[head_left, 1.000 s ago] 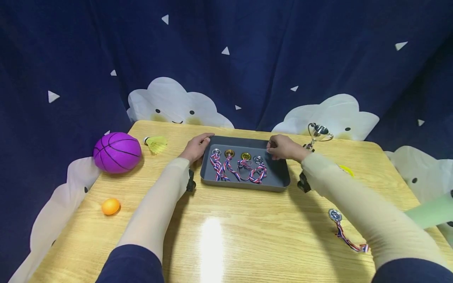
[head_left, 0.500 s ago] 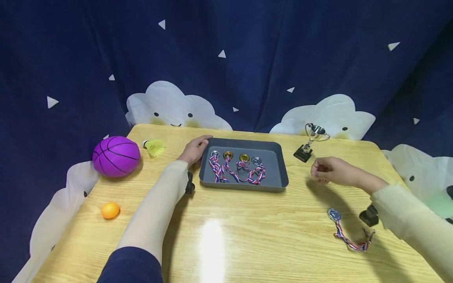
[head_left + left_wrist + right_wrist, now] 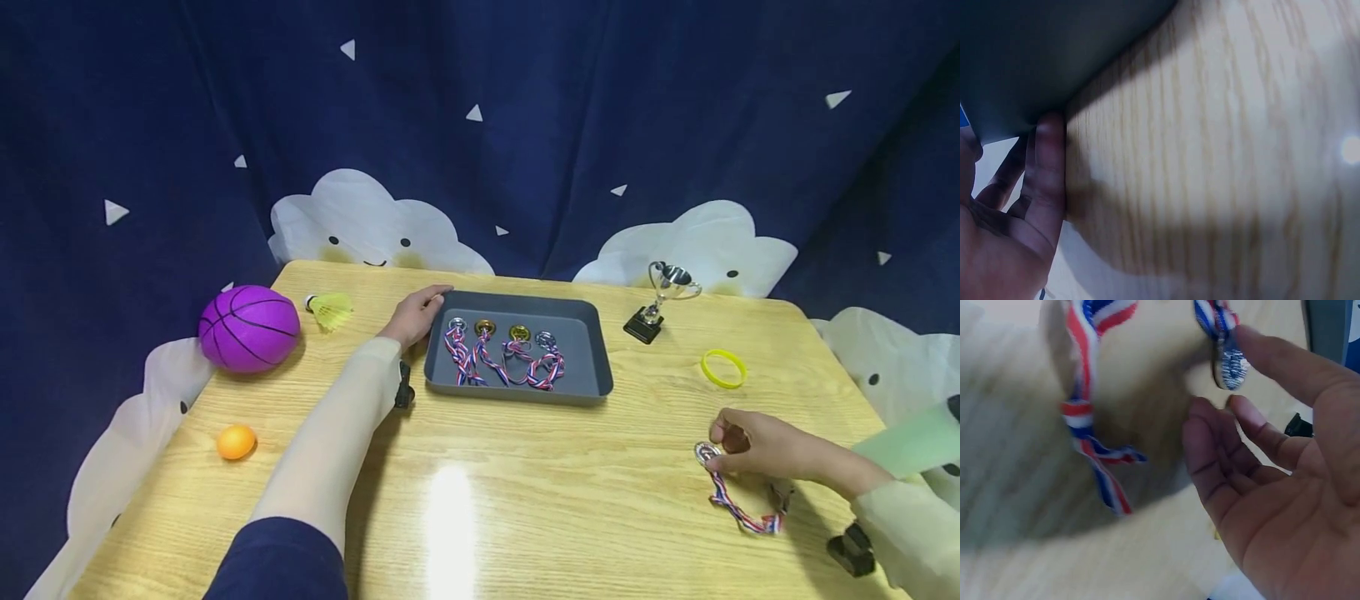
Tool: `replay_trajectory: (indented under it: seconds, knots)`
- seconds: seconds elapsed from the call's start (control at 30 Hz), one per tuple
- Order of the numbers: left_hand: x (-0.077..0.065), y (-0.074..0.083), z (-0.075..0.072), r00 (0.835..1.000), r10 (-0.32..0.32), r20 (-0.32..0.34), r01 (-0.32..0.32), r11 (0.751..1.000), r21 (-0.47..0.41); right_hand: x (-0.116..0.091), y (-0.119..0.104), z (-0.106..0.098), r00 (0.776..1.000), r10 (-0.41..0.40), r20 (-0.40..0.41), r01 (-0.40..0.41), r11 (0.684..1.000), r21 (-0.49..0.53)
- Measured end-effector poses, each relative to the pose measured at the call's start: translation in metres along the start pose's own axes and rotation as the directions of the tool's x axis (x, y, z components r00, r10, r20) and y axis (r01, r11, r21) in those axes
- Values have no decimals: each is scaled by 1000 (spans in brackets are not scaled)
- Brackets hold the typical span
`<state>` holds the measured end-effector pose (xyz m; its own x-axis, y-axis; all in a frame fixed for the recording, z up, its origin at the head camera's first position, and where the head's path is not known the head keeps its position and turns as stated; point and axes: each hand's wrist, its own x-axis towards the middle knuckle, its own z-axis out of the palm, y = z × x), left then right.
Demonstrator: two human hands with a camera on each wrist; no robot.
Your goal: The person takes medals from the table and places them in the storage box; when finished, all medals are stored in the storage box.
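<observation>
My left hand holds the left side of the grey tray near its back corner. In the left wrist view its fingers press the outer wall down by the tabletop, the thumb up at the rim. Inside the tray lie several medals, such as a gold one, with striped ribbons. At right, my right hand curves around a silver medal on the table. In the right wrist view the thumb touches the medal, while the fingers stand a little apart from it. Its red, white and blue ribbon trails loose.
A silver trophy cup stands right of the tray, and a yellow wristband lies beyond the right hand. Far left are a purple basketball, a yellow shuttlecock and an orange ball. A curtain hangs behind the table.
My right hand has left the tray's right side and moved right and toward me, down to the silver medal. The wristband, earlier covered by the right arm, shows fully. The left hand stays put.
</observation>
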<state>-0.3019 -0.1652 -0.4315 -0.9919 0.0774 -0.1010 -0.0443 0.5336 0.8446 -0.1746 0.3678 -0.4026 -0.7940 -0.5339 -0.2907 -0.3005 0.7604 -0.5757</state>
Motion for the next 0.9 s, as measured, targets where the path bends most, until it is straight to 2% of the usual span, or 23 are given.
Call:
replay_trajectory:
  seconds: [0.17,0.3,0.47,0.53,0.7,0.9]
  knots:
    - [2,-1,2,1000,6,-4,-6,1000,8,-3,3,4,999,3,-40,-6,998,-57]
    - [1,0,1,1000,5,-5,-5,1000,11,-3,6,7,998,-30,-60,29,999,-22]
    - [-2,0,1,1000,3,-1,-3,1000,12,-1,14,9,988,-126,-94,133,989,72]
    - [-2,0,2,1000,1,0,-1,1000,12,-1,18,8,986,-144,-83,154,979,130]
    - [-1,-1,3,1000,6,0,-6,1000,8,2,23,-5,995,-97,-25,100,947,304]
    - [-3,-2,2,1000,-9,4,9,1000,-15,13,7,-30,998,-50,-37,61,919,389]
